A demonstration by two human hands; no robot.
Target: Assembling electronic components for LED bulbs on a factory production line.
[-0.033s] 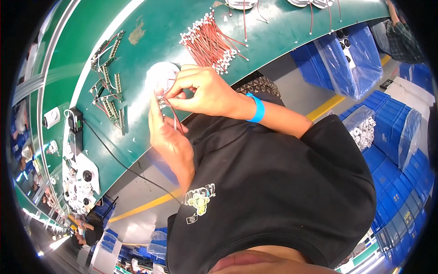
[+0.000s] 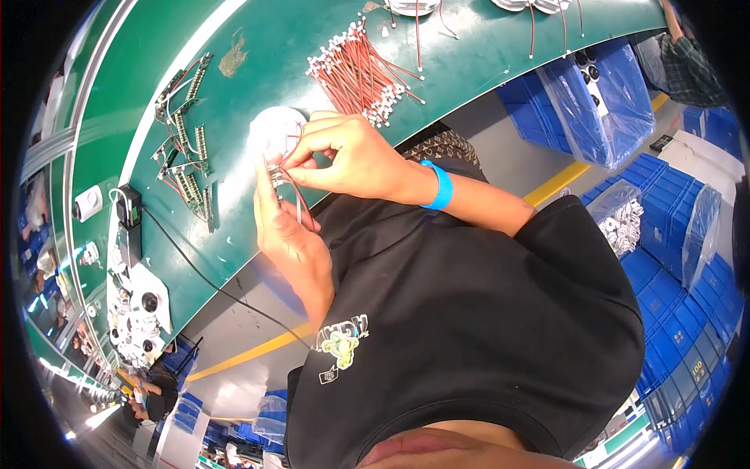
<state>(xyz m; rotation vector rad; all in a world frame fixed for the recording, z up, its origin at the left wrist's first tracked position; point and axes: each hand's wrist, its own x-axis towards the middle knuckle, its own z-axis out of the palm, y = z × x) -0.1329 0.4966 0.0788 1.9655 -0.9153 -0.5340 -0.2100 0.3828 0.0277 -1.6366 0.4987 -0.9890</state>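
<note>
My left hand (image 2: 295, 246) has its fingers closed on a small part with pale connectors (image 2: 276, 173), whose exact kind is partly hidden. Against that part, the thumb and fingertips of my right hand (image 2: 351, 156) pinch a thin red cable (image 2: 301, 199). The cable hangs down past my left fingers. Just beyond the fingertips is a round white housing (image 2: 277, 129), washed out by glare, with a red wire crossing its right side. A pile of red cables with white plugs (image 2: 363, 74) lies on the green table, beyond my right hand.
Green circuit board strips with wires (image 2: 187, 144) lie at the left. A black adapter (image 2: 129, 205) trails a cord (image 2: 203, 273) over the table edge. White housings (image 2: 414, 6) rest at the far edge. Blue crates (image 2: 539, 109) stand right; another person's arm (image 2: 676, 27) shows far right.
</note>
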